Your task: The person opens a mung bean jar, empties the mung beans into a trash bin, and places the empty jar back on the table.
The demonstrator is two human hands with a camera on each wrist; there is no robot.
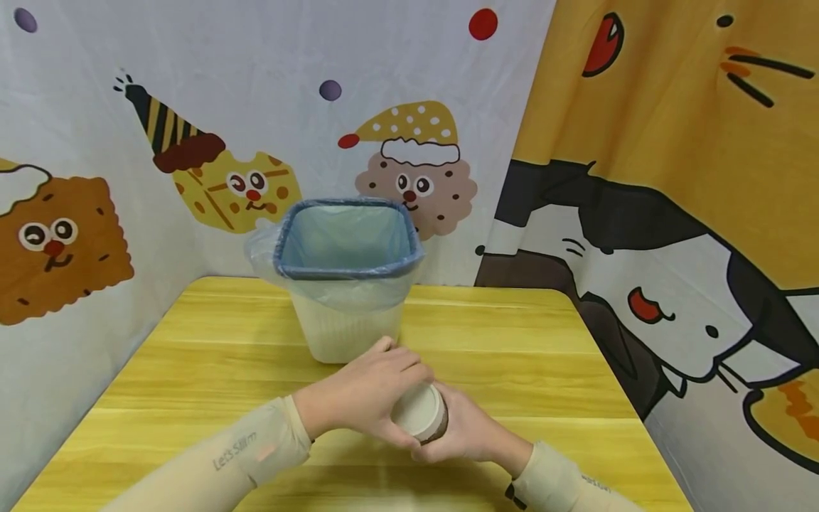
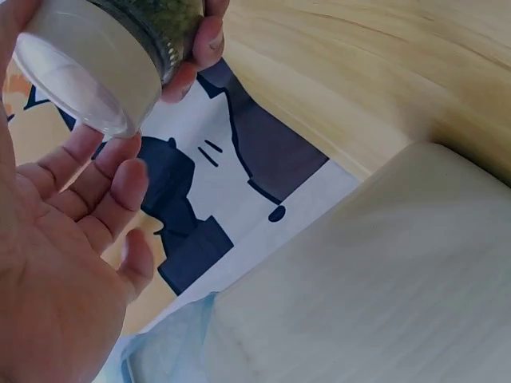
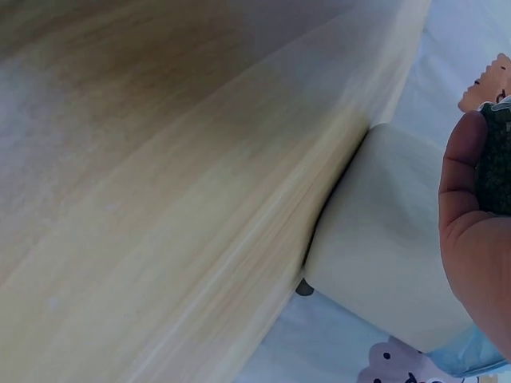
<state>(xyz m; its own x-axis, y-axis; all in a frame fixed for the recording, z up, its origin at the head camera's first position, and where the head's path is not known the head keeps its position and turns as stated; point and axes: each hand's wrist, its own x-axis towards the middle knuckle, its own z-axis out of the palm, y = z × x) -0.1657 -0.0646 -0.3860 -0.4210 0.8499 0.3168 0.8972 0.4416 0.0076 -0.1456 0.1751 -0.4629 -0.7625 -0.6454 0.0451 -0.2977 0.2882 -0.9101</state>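
Note:
A small glass jar with green contents and a whitish round lid is held over the near part of the table. My right hand grips the jar's body from the right side; in the right wrist view its thumb lies along the green-filled glass. With thumb and fingertips, my left hand holds the lid from the left. The left wrist view shows the lid against the glass and the left little-finger side bent loosely away from it. Whether the lid is loose on the jar I cannot tell.
Beyond the hands a cream waste bin stands on the wooden table. A pale translucent bag lines it, folded over the blue rim. A cartoon-printed cloth hangs behind and around the table.

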